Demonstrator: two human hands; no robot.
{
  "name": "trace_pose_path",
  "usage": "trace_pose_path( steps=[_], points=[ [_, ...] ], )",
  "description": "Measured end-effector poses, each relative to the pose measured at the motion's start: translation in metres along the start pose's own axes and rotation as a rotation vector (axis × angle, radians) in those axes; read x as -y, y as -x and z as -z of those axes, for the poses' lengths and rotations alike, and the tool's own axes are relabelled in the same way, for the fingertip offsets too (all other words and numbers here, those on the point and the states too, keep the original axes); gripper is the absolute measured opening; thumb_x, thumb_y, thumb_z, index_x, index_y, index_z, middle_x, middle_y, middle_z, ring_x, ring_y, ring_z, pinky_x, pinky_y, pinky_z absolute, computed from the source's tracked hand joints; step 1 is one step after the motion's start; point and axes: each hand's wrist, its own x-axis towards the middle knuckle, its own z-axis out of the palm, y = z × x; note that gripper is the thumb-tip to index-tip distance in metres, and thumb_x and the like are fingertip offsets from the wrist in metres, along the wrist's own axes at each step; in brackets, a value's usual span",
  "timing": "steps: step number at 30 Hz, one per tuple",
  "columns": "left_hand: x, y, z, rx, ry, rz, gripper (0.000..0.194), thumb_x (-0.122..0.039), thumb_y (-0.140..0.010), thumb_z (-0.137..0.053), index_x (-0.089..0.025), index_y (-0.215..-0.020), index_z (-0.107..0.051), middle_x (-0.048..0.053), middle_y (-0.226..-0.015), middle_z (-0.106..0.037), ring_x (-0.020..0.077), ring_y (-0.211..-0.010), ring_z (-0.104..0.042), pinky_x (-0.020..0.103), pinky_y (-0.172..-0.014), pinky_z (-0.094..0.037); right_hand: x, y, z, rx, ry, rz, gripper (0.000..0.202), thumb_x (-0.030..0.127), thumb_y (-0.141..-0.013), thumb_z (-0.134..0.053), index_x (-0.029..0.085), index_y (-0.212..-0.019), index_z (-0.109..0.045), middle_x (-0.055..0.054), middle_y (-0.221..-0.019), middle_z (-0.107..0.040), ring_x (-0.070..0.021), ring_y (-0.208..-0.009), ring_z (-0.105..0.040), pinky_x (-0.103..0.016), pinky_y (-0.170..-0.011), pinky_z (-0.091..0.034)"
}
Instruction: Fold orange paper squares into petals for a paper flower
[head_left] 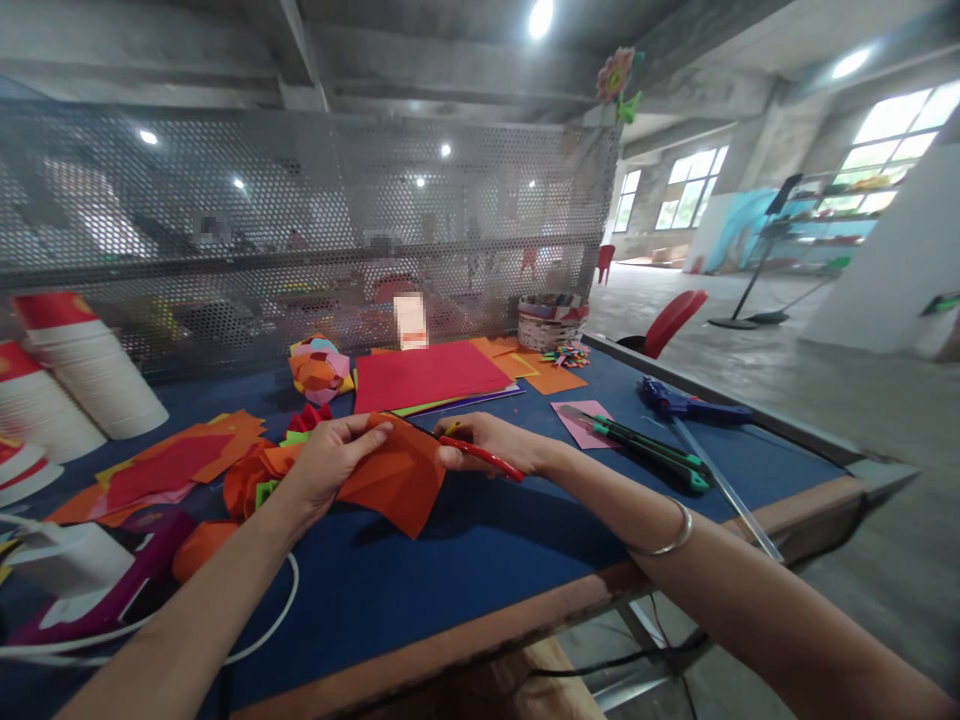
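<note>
My left hand (334, 460) pinches the upper left edge of an orange paper sheet (405, 480), holding it over the blue table. In my right hand (487, 440) is a pair of scissors (491, 458) with red and yellow handles. Their dark blades lie along the top edge of the orange sheet; whether they are cutting through it I cannot tell. Beside my left wrist are orange, red and green folded paper pieces (255, 475). A stack of coloured sheets with red on top (431, 375) lies just beyond both hands.
Paper cups (97, 370) stand stacked at the left, near a purple power strip (150, 560) with a white cable. On the right lie a green-and-black cutter (645, 445), a pink square (577, 420) and a blue glue gun (686, 402). A woven basket (553, 322) stands behind, before a perforated metal screen (300, 220).
</note>
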Motion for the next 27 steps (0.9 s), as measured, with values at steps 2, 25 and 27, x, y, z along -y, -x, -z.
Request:
trace_pose_path(
  steps=[2, 25, 27],
  points=[
    [-0.0002, -0.0002, 0.0010, 0.027, -0.002, 0.032, 0.036, -0.041, -0.095, -0.064, -0.016, -0.121, -0.062, 0.007, -0.118, -0.066, 0.0185, -0.100, -0.067, 0.039, -0.086, -0.059, 0.0008, 0.0003, -0.0001, -0.008, 0.002, -0.007, 0.072, 0.092, -0.071, -0.057, 0.022, -0.077, -0.048, 0.007, -0.066, -0.039, -0.0104, -0.062, -0.035, -0.025, -0.055, -0.025],
    [0.0010, -0.0010, 0.0057, 0.067, -0.016, 0.079, 0.037, -0.040, -0.095, -0.064, -0.017, -0.123, -0.061, 0.008, -0.121, -0.065, 0.0192, -0.102, -0.066, 0.040, -0.087, -0.059, 0.0000, 0.0000, -0.0018, -0.066, -0.011, -0.035, 0.065, 0.082, -0.072, -0.069, 0.020, -0.070, -0.048, 0.008, -0.060, -0.039, -0.0084, -0.055, -0.036, -0.023, -0.050, -0.024],
    [0.0003, -0.0003, 0.0052, 0.070, -0.018, 0.080, 0.036, -0.040, -0.095, -0.064, -0.016, -0.123, -0.061, 0.008, -0.120, -0.066, 0.0189, -0.101, -0.067, 0.040, -0.087, -0.059, -0.0015, 0.0003, -0.0018, -0.058, -0.020, -0.043, 0.063, 0.081, -0.073, -0.068, 0.021, -0.071, -0.048, 0.008, -0.057, -0.040, -0.0087, -0.053, -0.037, -0.023, -0.049, -0.026]
  ],
)
